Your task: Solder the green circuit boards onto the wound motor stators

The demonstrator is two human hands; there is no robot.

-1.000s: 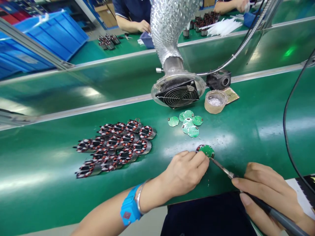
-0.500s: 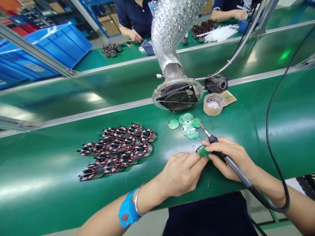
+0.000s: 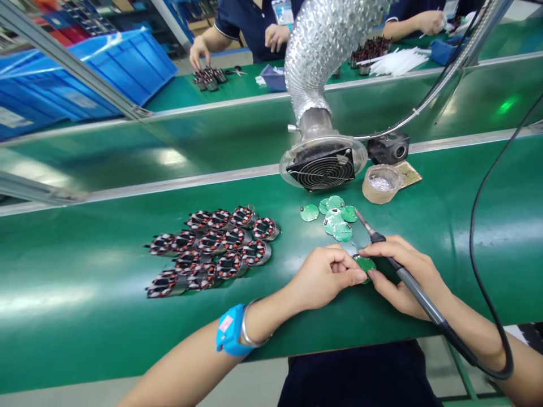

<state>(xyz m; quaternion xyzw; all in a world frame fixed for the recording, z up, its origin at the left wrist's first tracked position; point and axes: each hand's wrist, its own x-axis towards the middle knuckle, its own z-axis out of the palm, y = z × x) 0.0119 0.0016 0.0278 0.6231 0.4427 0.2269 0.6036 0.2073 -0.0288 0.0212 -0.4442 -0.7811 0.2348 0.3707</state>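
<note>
We see a round green board (image 3: 367, 264) at the near side of the table (image 3: 85, 328).
The left hand (image 3: 328, 277)'s grip pinches its left edge; the right hand (image 3: 407, 277)'s grip is closed around a soldering iron (image 3: 418, 297), fingertips at the board.

R hand (image 3: 427, 277) w/ iron (image 3: 414, 288) (L hand (image 3: 323, 278) @ PCB (image 3: 366, 263)).

A long, glossy green workbench (image 3: 85, 265) stretches sideways, backed by a pale metal rail (image 3: 169, 184). Beyond it stands a second green-topped bench (image 3: 182, 93), with large blue plastic bins (image 3: 127, 70) toward its left. White glare (image 3: 25, 302) (plus one vivid green light spot (image 3: 507, 104)) marks the green surfaces; pale grey flooring (image 3: 263, 384) shows below.
</note>
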